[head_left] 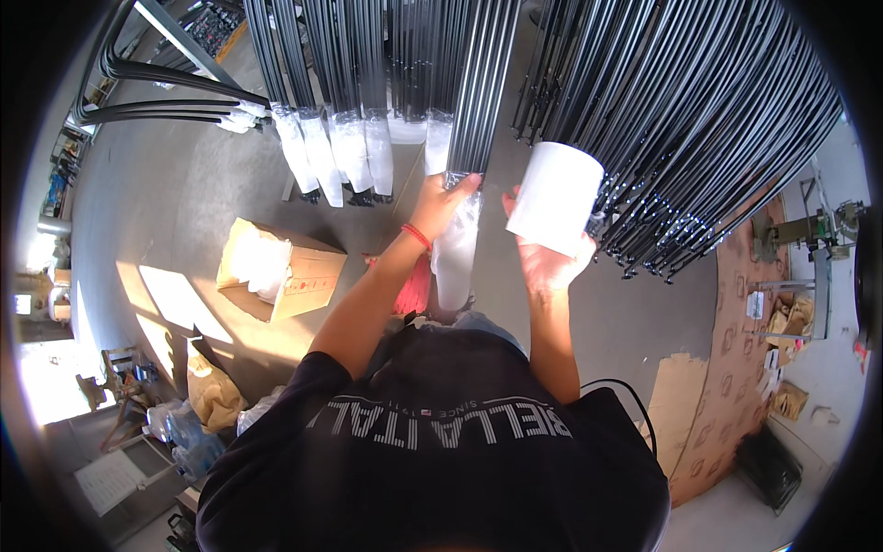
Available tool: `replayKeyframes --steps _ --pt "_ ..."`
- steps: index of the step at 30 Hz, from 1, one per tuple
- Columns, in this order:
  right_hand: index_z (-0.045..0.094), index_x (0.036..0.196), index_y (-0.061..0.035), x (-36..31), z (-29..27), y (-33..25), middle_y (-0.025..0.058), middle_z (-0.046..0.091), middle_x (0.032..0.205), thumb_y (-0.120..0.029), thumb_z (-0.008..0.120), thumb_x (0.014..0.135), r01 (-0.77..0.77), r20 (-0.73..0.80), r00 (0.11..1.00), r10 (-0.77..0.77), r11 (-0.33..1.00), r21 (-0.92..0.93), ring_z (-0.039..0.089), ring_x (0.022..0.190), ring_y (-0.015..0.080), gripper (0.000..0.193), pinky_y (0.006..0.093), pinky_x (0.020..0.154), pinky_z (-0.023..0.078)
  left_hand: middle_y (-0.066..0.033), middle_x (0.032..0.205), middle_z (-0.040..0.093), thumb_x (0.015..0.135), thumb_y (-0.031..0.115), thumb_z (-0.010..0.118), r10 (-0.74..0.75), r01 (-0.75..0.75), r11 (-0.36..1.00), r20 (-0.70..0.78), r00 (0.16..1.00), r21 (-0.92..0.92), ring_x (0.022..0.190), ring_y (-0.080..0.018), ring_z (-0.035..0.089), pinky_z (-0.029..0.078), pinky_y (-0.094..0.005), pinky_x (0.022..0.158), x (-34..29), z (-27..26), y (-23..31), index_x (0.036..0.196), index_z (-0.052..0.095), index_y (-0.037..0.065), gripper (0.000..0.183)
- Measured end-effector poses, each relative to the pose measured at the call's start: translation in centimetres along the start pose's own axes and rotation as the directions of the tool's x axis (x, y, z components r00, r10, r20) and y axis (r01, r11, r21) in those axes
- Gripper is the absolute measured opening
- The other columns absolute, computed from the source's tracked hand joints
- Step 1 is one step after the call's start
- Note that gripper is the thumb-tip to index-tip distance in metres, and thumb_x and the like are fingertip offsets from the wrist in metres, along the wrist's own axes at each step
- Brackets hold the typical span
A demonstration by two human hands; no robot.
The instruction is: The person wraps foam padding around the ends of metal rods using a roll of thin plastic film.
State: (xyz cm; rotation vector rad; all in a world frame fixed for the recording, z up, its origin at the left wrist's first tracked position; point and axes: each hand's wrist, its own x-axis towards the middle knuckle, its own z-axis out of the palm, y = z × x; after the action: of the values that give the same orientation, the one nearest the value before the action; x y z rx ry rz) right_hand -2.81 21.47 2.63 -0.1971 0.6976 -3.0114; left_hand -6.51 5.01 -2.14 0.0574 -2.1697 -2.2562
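Dark rod bundle (485, 101) at twelve o'clock; white roll (556, 195) at two.
The bundle looks stiff and fairly heavy, best held where the left hand (443, 204) grips it, fingers closed around the rods. The roll, probably lighter, suits a grasp around its barrel; the right hand's (552, 264) fingers curl about it. The plastic sleeve (455, 267), at the bundle's six-o'clock end, appears soft, slippery.

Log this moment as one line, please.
Left hand: gripping black rods at plastic sleeve | Right hand: holding white roll | Nearby, left: open cardboard box
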Motion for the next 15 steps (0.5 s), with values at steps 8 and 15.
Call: replayKeyframes --steps 8,15 --pt "0.037 0.122 0.0021 2.6 -1.5 3.2 0.0230 0.049 0.112 -0.044 0.054 0.063 -0.059 0.018 0.998 0.060 0.998 -0.037 0.052 0.097 0.0368 0.076 0.0452 0.085 0.043 -0.0015 0.071 0.053 0.086 0.053 0.035 -0.070 0.074 0.932 -0.024 0.997 0.355 0.067 -0.0066 0.045 0.040 -0.0231 0.060 0.5 -0.7 0.3 0.079 0.059 -0.001 0.059" --pt "0.030 0.125 0.0052 5.7 -2.1 1.6 0.0302 0.044 0.114 -0.046 0.054 0.063 -0.172 0.213 0.962 0.172 0.985 -0.021 0.053 0.095 0.0407 0.083 0.0472 0.079 0.047 -0.0107 0.098 0.059 0.091 0.038 0.034 -0.230 0.447 0.816 0.503 0.833 -0.366 0.086 -0.0182 0.059 0.046 -0.0277 0.078 2.0 -1.9 1.0 0.114 0.047 0.000 0.046"
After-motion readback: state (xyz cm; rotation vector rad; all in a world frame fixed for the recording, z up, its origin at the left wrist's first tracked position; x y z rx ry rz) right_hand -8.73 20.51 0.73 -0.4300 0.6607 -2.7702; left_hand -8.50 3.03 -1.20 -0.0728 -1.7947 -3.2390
